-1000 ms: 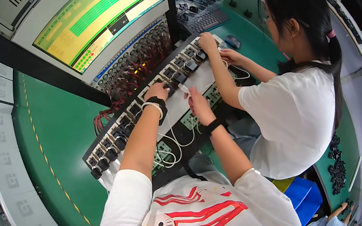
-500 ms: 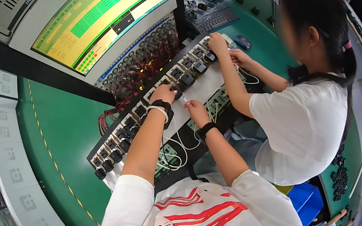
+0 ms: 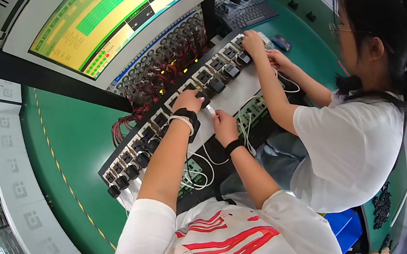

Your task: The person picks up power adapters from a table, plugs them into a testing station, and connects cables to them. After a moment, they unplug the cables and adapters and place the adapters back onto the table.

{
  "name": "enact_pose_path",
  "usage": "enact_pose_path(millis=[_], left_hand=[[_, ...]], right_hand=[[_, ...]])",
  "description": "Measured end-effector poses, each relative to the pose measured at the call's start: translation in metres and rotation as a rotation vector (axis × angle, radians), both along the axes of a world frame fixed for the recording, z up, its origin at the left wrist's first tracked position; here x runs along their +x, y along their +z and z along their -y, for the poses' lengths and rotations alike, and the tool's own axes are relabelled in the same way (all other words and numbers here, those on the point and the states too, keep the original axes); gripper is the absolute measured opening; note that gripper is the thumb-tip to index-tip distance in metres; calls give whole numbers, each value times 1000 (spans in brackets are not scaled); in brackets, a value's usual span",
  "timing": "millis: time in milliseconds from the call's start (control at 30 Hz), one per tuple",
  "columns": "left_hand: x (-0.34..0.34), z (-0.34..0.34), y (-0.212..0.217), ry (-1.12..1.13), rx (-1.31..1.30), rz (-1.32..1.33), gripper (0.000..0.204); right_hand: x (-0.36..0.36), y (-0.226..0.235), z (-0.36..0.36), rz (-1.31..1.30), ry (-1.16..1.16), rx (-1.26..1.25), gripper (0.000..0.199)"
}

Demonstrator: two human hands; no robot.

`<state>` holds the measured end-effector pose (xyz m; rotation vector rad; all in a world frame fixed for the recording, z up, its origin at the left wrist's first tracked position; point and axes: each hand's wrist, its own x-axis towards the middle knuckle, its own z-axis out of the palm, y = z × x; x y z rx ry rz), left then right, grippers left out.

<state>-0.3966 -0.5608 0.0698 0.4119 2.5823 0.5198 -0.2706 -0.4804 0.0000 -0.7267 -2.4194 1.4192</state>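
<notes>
My left hand (image 3: 186, 101) is closed around a black power adapter (image 3: 203, 100) at the middle of a long row of sockets. Just below it, my right hand (image 3: 225, 128) pinches a white cable plug (image 3: 211, 110) that points at the adapter's near end. Whether the plug sits inside the adapter I cannot tell. More black adapters (image 3: 216, 84) stand along the socket bench (image 3: 236, 97) on both sides of my hands. White cables (image 3: 208, 164) loop down below my wrists.
At my right a co-worker's hands (image 3: 253, 42) work at the row's far right end. Behind the row are red wires (image 3: 143, 95) and a lit screen (image 3: 110, 30). A keyboard (image 3: 251, 16) and mouse (image 3: 281, 43) lie at the far right. Green circuit boards (image 3: 192, 172) sit below the row.
The whole view has shifted slightly, so the bench appears a little further right. Both my hands stay at the same adapter, with the same grips.
</notes>
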Motion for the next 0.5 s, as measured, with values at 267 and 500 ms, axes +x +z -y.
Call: enact_pose_path(millis=[267, 500], left_hand=[[0, -3, 3, 15, -31, 40, 42], [0, 3, 3, 7, -8, 26, 45]], right_hand=[[-5, -30, -15, 44, 81, -348, 29], [-13, -8, -36, 331, 30, -1460, 28]])
